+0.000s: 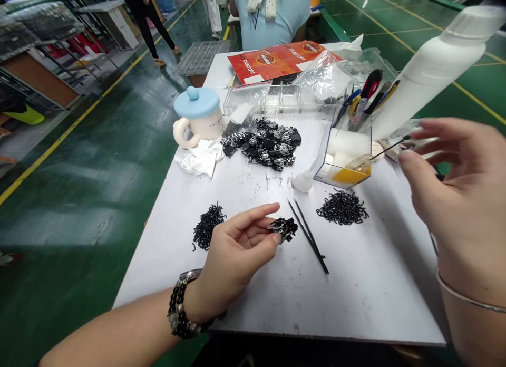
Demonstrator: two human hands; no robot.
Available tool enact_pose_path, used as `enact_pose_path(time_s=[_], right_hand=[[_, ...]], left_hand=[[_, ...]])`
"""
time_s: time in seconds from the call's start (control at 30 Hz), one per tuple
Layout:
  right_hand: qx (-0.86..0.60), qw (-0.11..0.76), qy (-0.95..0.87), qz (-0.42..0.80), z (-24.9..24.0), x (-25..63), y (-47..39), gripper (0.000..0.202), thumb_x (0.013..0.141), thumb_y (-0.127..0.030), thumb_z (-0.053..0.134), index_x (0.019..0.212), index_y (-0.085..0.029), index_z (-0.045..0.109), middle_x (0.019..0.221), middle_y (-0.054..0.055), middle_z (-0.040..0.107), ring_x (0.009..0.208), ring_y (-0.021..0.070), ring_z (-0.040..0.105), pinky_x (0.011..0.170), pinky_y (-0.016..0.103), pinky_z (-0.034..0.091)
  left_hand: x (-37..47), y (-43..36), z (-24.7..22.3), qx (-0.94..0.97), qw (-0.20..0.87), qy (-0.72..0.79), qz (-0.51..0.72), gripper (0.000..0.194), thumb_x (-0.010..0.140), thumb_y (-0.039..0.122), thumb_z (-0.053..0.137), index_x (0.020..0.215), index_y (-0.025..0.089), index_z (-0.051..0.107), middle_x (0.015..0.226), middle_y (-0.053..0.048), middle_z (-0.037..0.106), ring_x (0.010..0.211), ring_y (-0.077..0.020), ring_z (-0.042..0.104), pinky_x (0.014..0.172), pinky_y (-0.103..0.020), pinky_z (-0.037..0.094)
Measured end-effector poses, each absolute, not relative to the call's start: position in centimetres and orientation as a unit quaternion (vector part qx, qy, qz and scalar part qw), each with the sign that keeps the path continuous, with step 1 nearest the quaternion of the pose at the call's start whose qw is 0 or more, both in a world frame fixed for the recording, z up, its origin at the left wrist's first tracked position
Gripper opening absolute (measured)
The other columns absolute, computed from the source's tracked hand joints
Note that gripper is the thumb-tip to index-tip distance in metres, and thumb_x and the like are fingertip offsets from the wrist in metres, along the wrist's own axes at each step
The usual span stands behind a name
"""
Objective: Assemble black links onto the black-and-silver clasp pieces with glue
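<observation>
The left hand (233,251) pinches a small black clip part (283,228) between thumb and forefinger, low over the white desk (356,298) beside the black tweezers (308,235). The right hand (454,198), fingers spread, pinches a thin black-tipped stick (389,147) by the clear box (343,156). Judged from this, steadying the part and bringing the tip in slowly would serve best.
</observation>
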State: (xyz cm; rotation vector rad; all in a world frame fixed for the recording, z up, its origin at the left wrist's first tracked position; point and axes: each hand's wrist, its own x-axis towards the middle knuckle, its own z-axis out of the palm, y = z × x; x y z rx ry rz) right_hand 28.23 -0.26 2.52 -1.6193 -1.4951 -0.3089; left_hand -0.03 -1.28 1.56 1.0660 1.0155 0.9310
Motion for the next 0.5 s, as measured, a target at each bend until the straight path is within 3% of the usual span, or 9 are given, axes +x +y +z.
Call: enact_pose_path(time_s=[0.1,0.2,0.37,0.5], right_hand=[[-0.635,0.453,-0.601,-0.171,2.2,28.1,0.3,0.024,0.077,-0.018,0.064,0.100,-0.021,0.070,0.087,0.006,0.070,0.069,0.0158,0.063,0.057,0.026,0.046],[-0.620,0.450,-0.608,-0.209,1.9,28.0,0.5,0.022,0.073,-0.017,0.068,0.094,-0.019,0.071,0.083,0.006,0.071,0.067,0.0158,0.064,0.049,0.024,0.042],[-0.615,0.440,-0.588,-0.287,1.5,28.0,0.6,0.013,0.072,-0.019,0.068,0.085,-0.017,0.071,0.074,0.005,0.070,0.071,0.0213,0.067,0.070,0.033,0.047],[-0.597,0.420,-0.584,-0.354,1.4,28.1,0.9,0.013,0.069,-0.023,0.070,0.081,-0.018,0.072,0.069,0.005,0.067,0.073,0.0257,0.065,0.076,0.044,0.044]], left_hand=[[0.0,-1.4,1.7,0.522,0.597,0.415,0.445,0.042,0.068,0.004,0.070,0.104,0.027,0.070,0.083,0.000,0.070,0.079,-0.0085,0.067,0.072,-0.007,0.054],[0.1,-1.6,1.7,0.578,0.547,0.396,0.459,0.048,0.069,0.001,0.067,0.109,0.027,0.068,0.088,-0.001,0.070,0.082,-0.0101,0.068,0.075,-0.010,0.055],[0.0,-2.0,1.2,0.648,0.478,0.374,0.460,0.056,0.071,0.001,0.065,0.120,0.028,0.059,0.094,-0.003,0.069,0.087,-0.0148,0.067,0.084,-0.022,0.058],[-0.2,-2.3,0.8,0.689,0.432,0.354,0.461,0.064,0.070,0.000,0.063,0.127,0.027,0.052,0.098,-0.004,0.068,0.089,-0.0187,0.067,0.084,-0.030,0.060]])
